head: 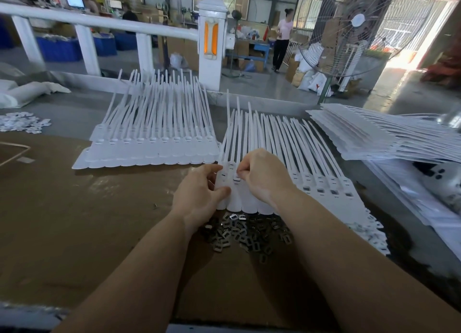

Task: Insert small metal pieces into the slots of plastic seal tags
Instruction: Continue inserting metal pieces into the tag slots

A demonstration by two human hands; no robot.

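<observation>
Now I have my left hand [199,193] gripping the left edge of the white plastic seal-tag strip [287,178] on the brown cardboard [74,208], thumb on top; my right hand [262,175], fingers curled, pinches a small metal piece [236,177] at a slot; loose grey metal clips [249,233] lie just below the strip

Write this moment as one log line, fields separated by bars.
step: inserting | right hand: pinches metal piece at tag strip slot | left hand: steadies strip's left end | supply: loose metal pieces below strip
</observation>
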